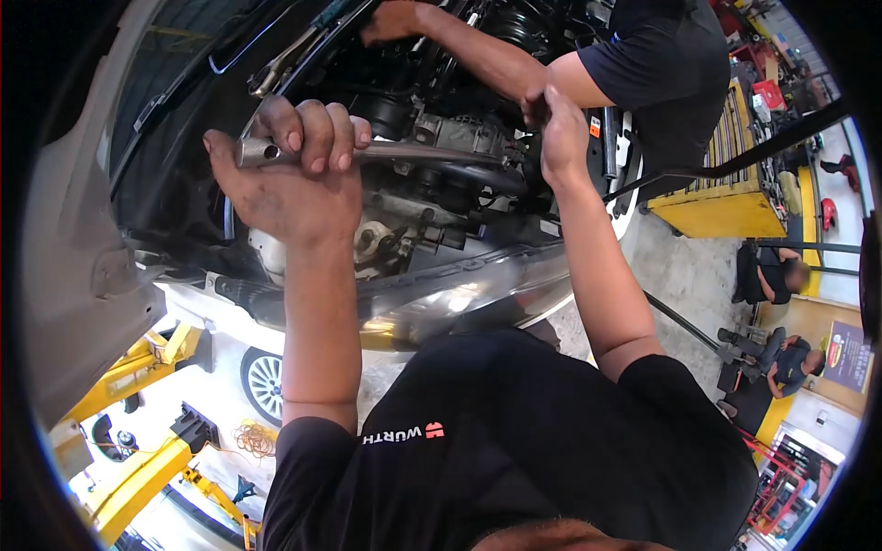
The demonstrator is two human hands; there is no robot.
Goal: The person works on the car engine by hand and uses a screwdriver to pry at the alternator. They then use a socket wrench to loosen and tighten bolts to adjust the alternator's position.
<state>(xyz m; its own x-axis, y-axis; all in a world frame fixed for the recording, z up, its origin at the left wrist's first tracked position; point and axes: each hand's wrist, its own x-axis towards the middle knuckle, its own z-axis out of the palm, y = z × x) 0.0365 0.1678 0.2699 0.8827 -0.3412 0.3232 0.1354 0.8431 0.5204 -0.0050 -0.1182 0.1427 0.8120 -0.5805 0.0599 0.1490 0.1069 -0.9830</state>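
My left hand [294,170] is wrapped round the open end of a stiff, heavy-looking steel tube wrench [386,151], my right hand [562,138] clenched at its far end in the engine bay [432,211].

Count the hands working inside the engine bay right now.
3: left hand gripping the metal bar, right hand at its far end, a co-worker's hand at top. Others may be hidden.

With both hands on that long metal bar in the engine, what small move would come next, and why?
Probably a short swing of the left hand to turn the metal bar. That hand wraps the bar's open outer end, while the right hand holds at its far end deep in the engine bay, seemingly steadying it. A co-worker's arm reaches in close behind, so keep it small.
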